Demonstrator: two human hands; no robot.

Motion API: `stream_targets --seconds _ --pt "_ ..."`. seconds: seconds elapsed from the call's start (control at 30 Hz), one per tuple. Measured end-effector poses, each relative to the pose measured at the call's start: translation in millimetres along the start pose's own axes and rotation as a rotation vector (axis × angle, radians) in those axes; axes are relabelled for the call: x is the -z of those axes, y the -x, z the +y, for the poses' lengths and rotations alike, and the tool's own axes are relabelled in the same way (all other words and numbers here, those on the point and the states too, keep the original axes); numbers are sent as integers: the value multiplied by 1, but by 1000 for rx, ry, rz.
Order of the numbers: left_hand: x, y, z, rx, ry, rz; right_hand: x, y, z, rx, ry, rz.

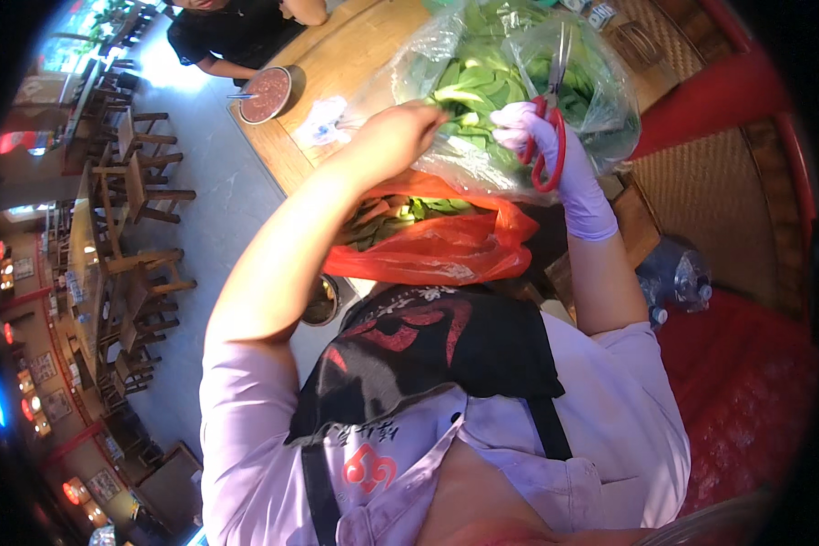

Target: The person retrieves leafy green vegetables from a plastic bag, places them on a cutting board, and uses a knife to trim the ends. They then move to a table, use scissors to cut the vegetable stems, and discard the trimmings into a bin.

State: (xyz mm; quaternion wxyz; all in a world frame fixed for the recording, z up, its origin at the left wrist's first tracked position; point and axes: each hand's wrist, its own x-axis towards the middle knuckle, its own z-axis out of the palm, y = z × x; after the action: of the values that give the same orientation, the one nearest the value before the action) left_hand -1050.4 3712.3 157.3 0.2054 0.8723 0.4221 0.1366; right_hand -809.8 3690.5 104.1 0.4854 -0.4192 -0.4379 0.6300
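Note:
My left hand (409, 130), bare, reaches over leafy green vegetables (474, 89) with its fingers curled together. Its fingertips are blurred beside the leaves, so whether they pinch a stem is unclear. On my right hand (529, 130) is a pale purple glove. Red-handled scissors (550, 147) hang in that hand, their metal blades pointing away from me. The gloved fingertips are bent close to a pale stem base. Around the greens lies a large clear plastic bag (604, 130). Nearer to my body, a red plastic bag (443, 252) gapes, with leaves and stalks (409, 211) inside.
On the wooden table (345, 41), a metal bowl (266, 95) holds a reddish mixture and a utensil. A person (239, 34) in black is beside it. Crumpled white plastic (324, 121) lies nearby. Large clear bottles (679, 273) are at right; wooden stools (143, 184) stand at left.

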Motion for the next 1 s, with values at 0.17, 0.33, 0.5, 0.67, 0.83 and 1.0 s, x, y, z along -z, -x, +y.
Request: stream_targets --seconds 0.17,0.33,0.5,0.67,0.83,1.0 --pt "-98 -82 -77 175 -217 83 -29 3 -24 111 -106 -29" --pt "-103 -85 -78 386 -204 13 9 25 36 94 -115 -32" --pt "-72 -62 -52 225 258 288 16 37 36 172 -200 11" --pt "7 12 -12 219 1295 709 -3 39 -1 269 -69 -26" --pt "70 158 -17 16 1713 921 -73 35 -35 667 431 -434" --pt "58 300 -45 401 1634 1499 -157 39 9 204 327 -656"
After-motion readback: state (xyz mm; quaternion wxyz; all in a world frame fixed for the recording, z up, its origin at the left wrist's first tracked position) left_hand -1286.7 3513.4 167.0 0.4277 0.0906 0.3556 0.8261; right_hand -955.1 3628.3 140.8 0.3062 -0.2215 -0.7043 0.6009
